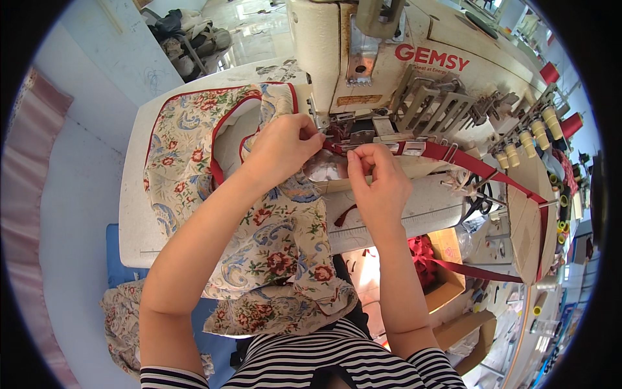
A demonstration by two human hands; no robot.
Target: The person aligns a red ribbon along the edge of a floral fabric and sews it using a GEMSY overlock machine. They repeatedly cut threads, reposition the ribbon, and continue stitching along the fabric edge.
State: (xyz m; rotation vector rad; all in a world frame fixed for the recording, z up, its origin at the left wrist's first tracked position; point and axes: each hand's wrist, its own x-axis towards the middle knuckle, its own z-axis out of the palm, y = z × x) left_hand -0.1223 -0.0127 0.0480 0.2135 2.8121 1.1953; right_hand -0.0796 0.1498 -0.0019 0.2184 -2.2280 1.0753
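Observation:
Red binding tape (457, 157) runs through metal guides to the front of a cream sewing machine (350, 39). Beside the needle area, my left hand (282, 149) pinches the tape's near end, its fingertips partly covering it. My right hand (381, 188) has its thumb and forefinger closed on the same tape, just right of the left fingertips. Floral fabric (184, 139) with red-bound edges and a curved opening spreads over the white table (137, 220). Part of it passes under my left forearm and hangs over the near edge toward my lap.
More floral fabric (123, 327) lies bunched at lower left. A cardboard box (448, 249) below right holds coiled red tape (422, 259). Thread cones (539, 134) stand on the machine's right. Dark red thread ends (345, 215) lie on the table near my right wrist.

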